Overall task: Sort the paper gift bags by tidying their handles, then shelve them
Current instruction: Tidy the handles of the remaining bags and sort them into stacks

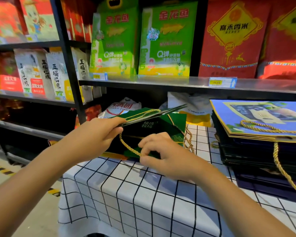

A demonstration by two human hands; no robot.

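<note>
A dark green paper gift bag point(154, 129) with gold print lies flat at the far side of the checked table, lifted at its top edge. My left hand point(99, 134) grips that top edge between thumb and fingers. My right hand point(162, 154) pinches the bag's gold rope handle point(128, 146) near the bag's lower part. A second gold handle point(188, 135) trails off the bag's right side. A tall stack of flat blue gift bags point(256, 134) with gold rope handles lies on the table's right.
The table wears a white cloth with black grid lines point(143, 194). Black metal shelves point(178, 82) right behind it carry green and red rice packs. White sacks point(125, 106) sit on the lower shelf behind the green bag. Floor with hazard tape lies to the left.
</note>
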